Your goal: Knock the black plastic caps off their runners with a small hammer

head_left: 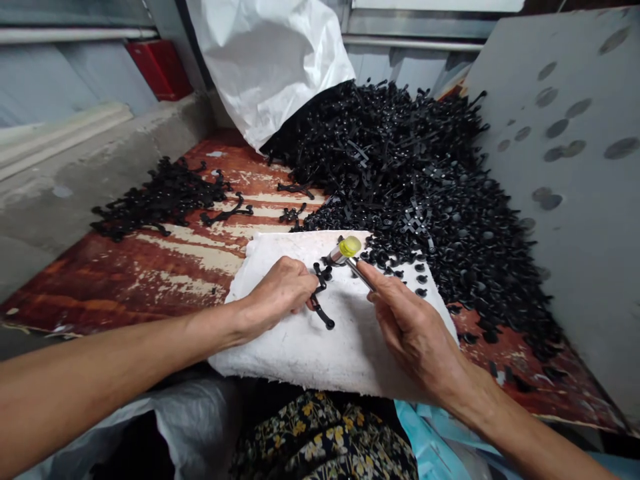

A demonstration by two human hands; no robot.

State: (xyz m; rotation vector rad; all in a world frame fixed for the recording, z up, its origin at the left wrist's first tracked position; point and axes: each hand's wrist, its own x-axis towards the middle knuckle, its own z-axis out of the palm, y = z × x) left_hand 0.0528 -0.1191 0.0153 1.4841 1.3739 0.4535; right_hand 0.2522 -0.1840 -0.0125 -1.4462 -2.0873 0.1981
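Note:
My left hand point(285, 288) is closed on a black branched plastic part point(321, 303), whose ends stick out past the fingers over a white cloth pad point(280, 350). In my right hand point(410, 320) is the metal handle of a small hammer point(343, 251) with a translucent yellow face. The hammer head is above the pad's far edge, just beyond the black part; whether it touches anything I cannot tell. Several small round black pieces point(421, 293) lie on the pad near the hammer.
A large heap of black parts point(380, 147) fills the back and right, spilling from a white sack point(275, 60). A smaller pile of branched parts point(160, 197) lies left on the worn red board point(125, 280). A grey panel point(575, 220) stands right.

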